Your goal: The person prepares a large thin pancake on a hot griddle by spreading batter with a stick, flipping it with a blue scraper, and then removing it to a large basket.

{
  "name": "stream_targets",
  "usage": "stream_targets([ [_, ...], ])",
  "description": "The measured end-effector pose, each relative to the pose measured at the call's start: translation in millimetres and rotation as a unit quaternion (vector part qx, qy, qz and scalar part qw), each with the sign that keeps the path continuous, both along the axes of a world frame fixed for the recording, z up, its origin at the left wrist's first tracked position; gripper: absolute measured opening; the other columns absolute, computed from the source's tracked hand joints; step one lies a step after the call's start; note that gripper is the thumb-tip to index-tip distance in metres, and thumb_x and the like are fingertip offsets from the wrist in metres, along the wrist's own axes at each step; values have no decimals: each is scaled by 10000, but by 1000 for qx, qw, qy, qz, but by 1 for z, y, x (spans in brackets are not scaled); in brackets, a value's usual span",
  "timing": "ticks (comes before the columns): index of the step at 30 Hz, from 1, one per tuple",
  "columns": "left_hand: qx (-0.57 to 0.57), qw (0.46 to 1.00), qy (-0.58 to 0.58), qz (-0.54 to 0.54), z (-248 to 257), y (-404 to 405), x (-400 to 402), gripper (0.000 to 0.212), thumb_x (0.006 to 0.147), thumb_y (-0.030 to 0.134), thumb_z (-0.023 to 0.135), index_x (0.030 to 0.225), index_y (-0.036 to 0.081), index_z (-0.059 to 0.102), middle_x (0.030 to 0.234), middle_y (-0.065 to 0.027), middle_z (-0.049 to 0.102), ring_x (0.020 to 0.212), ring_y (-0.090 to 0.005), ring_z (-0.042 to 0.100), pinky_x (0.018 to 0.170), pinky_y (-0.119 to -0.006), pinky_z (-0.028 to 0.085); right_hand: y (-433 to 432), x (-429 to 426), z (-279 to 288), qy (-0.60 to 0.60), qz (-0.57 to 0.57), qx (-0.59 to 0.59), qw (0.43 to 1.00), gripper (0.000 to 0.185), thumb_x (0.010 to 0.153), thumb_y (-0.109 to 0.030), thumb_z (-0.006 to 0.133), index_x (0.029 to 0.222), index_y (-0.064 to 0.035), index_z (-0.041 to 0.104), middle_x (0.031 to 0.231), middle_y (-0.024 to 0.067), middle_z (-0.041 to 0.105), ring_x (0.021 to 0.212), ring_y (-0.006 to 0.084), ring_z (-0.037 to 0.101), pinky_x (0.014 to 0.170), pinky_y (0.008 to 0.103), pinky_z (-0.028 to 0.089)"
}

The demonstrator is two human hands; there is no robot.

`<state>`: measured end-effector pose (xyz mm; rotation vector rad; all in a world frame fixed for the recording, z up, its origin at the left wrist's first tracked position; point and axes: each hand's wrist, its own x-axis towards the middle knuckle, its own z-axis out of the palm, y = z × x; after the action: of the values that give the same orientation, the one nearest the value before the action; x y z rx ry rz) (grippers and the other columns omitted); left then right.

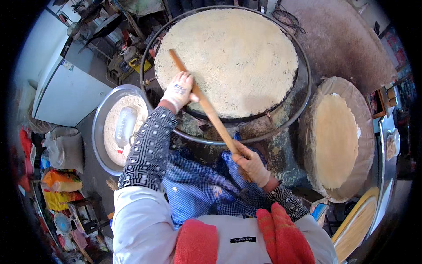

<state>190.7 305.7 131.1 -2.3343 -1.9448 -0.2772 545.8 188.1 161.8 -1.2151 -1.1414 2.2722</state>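
A long flat wooden stick slants over the near left part of a large round griddle. My left hand, in a pale glove, grips it above its middle. My right hand, gloved with bare fingertips showing, holds its lower end near my lap. A thin pale sheet of batter or dough covers nearly the whole griddle, its surface rough and speckled. The stick's far end lies over the sheet; whether it touches cannot be told. Around the griddle runs a metal ring.
On the left, a metal basin holds pale flour with a clear plastic bottle lying in it. At right, thin round flatbread rests on a covered round stand. A round wooden board leans at lower right.
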Motion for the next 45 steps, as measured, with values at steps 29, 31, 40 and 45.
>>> stream_targets([
  [29, 282, 621, -730, -35, -193, -181, 292, 448, 809, 466, 584, 1106, 134, 539, 1078, -102, 513, 1020, -247, 500, 928, -378, 379, -80, -66, 93, -213, 466, 314, 799, 473, 773, -125, 783, 1223, -64, 649, 784, 0, 650, 594, 52, 536, 534, 229, 465],
  [31, 247, 691, -679, -28, -182, -209, 283, 395, 810, 437, 587, 1057, 130, 554, 1045, -107, 522, 993, -259, 511, 900, -387, 395, -89, -67, 106, -180, 472, 305, 807, 460, 796, -103, 749, 1242, -88, 639, 731, -20, 617, 543, 41, 494, 490, 216, 426],
  [40, -86, 962, -239, -100, -88, -250, 227, 199, 815, 305, 600, 834, 109, 624, 897, -131, 565, 870, -309, 561, 769, -430, 465, -204, -158, 87, 138, 569, 439, 681, 768, 791, -398, 721, 1372, 4, 418, 1305, 232, 500, 1233, 368, 472, 1017, 403, 406],
  [45, 37, 951, -303, 41, -95, -233, 210, 321, 864, 249, 604, 1086, 19, 625, 1151, -258, 582, 1064, -422, 541, 935, -473, 440, -167, -97, 58, -1, 302, 601, 740, 794, 783, -497, 674, 1384, -42, 425, 1360, 218, 478, 1192, 386, 521, 981, 459, 436],
])
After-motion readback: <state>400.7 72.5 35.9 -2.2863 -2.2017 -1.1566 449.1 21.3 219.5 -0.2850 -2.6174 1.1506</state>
